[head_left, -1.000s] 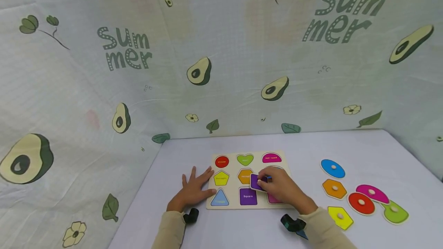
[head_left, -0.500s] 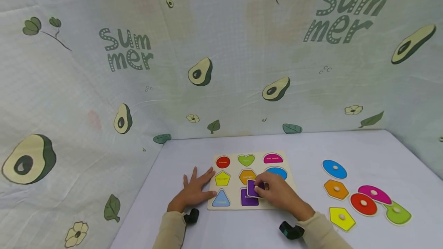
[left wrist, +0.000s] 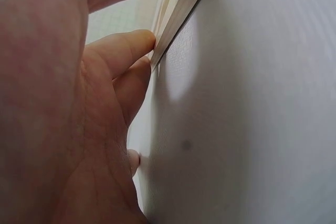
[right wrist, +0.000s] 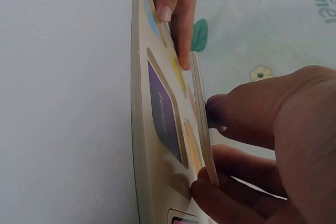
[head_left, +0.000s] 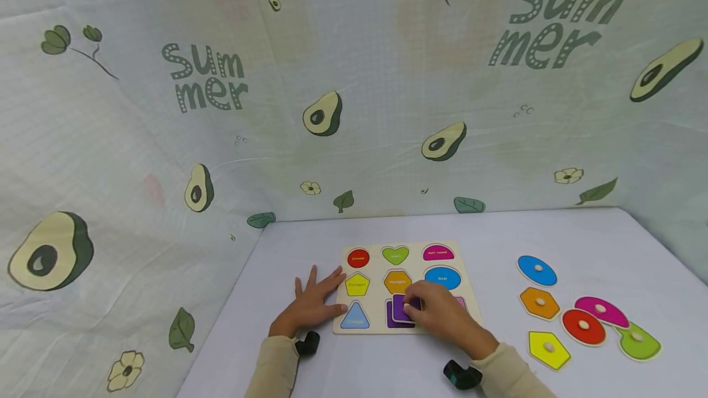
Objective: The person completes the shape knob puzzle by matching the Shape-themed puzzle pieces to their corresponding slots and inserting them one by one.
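My right hand (head_left: 442,309) pinches a purple square puzzle piece (head_left: 399,309) between thumb and fingers. The piece hovers tilted over the printed square recess (head_left: 390,323) of a pale wooden shape board (head_left: 377,315). In the right wrist view a gap shows between the piece's edge (right wrist: 203,124) and the recess marked "Square" (right wrist: 163,111). With fingers spread, my left hand (head_left: 310,306) touches the board's left edge; the left wrist view shows fingertips against that edge (left wrist: 181,17). The right hand hides part of the board's lower right, where some pink shows.
Loose knobbed pieces lie right of the board: a blue oval (head_left: 530,270), an orange hexagon (head_left: 531,303), a yellow pentagon (head_left: 540,356), a red circle (head_left: 573,329), a magenta half round (head_left: 614,313) and a green heart (head_left: 644,347). A printed cloth (head_left: 376,164) hangs behind the table.
My right hand has brought the purple square piece toward me and slightly left, from near the orange hexagon recess to over the square one. The left hand stays at the board's edge.
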The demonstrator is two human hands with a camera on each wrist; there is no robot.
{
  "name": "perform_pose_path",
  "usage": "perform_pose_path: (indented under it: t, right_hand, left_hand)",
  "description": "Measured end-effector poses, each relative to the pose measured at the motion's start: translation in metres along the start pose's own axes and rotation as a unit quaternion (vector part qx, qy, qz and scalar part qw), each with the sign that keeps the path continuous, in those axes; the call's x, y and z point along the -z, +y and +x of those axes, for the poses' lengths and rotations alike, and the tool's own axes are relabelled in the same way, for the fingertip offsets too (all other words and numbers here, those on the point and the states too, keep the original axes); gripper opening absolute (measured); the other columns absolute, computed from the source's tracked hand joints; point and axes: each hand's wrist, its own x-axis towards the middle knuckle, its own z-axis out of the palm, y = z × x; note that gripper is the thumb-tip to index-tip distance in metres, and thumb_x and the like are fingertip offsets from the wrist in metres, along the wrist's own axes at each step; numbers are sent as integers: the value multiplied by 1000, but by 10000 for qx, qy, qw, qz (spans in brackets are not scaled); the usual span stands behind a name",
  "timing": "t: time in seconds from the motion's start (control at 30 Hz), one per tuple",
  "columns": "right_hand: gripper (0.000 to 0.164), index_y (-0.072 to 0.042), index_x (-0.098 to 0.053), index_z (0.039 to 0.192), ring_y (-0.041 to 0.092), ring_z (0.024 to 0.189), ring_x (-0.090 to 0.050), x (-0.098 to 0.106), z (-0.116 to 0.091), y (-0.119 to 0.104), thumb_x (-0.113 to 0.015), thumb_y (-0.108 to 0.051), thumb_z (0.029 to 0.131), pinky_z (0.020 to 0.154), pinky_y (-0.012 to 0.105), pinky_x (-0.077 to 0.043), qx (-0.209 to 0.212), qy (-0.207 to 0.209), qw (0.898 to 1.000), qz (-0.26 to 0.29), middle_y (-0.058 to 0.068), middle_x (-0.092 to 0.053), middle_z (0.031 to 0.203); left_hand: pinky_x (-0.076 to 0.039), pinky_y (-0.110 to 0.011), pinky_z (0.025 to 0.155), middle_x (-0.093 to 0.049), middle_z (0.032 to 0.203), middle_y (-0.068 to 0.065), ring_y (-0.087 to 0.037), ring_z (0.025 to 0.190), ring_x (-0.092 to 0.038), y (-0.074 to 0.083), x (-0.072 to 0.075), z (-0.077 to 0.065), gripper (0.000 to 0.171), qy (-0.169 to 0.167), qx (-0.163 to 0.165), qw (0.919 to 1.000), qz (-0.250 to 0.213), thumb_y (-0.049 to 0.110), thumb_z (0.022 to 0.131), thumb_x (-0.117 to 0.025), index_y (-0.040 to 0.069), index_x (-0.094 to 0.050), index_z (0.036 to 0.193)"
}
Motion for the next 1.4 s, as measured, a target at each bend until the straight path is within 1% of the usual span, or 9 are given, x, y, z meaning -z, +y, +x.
perform_pose_path:
  t: [0.2,0.3,0.5,0.67,0.9,1.13,1.3,1.4]
  right_hand:
    - [10,-23,-73,92,22,108,-63,-2,-1,-1,-80,-19,86,93,45,-54,-55,-133,9999,-33,-4,-69,108]
    - [9,-22,-73,92,22,107,-63,-3,-1,1,-80,-19,87,93,45,-54,24,-153,9998,-79,-4,-68,108]
    - [9,-20,-75,94,23,109,-63,-5,-1,2,-80,-20,86,94,45,-54,164,-171,9992,-328,-1,-68,110]
    - [13,-17,-77,97,23,108,-63,-6,-4,1,-81,-21,85,93,45,-54,323,-158,9973,-647,0,-69,110]
    - [14,-15,-78,98,23,108,-63,-9,-4,-1,-81,-21,85,94,44,-54,325,-101,9959,-834,0,-69,108]
    - [12,-16,-76,96,18,101,-63,-12,-2,-4,-81,-20,85,91,39,-55,467,93,9929,-1087,-3,-70,100]
    - [11,-17,-76,95,14,95,-61,-14,-4,-7,-80,-22,86,88,37,-56,537,99,9909,-1227,-7,-71,96]
    - [10,-17,-76,95,13,94,-61,-15,-4,-8,-80,-22,87,88,37,-55,576,118,9904,-1255,-8,-71,95]
  left_hand:
    - [15,-72,109,-29,162,11,-43,151,6,1,0,0,81,-15,27,10000,3,59,83,-66,30,-41,155]
    - [15,-72,109,-29,162,11,-42,151,6,1,0,0,81,-10,38,10000,31,60,83,-66,31,-41,155]
    - [15,-72,108,-29,162,11,-42,151,6,-1,-1,1,81,8,15,10000,25,60,83,-66,31,-41,155]
    - [16,-72,108,-29,162,11,-43,151,6,-1,-1,2,82,7,-3,10000,5,61,83,-66,31,-41,155]
    - [15,-72,108,-30,162,10,-43,151,5,2,0,1,82,16,44,10000,8,61,82,-67,30,-42,154]
    - [16,-72,109,-29,162,10,-42,151,6,3,2,1,82,16,62,10000,51,61,83,-66,31,-41,155]
    - [16,-72,108,-30,162,9,-43,151,5,3,2,-1,81,4,51,10000,-11,58,83,-68,30,-42,154]
    - [15,-72,108,-29,162,10,-43,151,5,3,1,0,82,-12,62,10000,59,60,83,-68,31,-42,154]
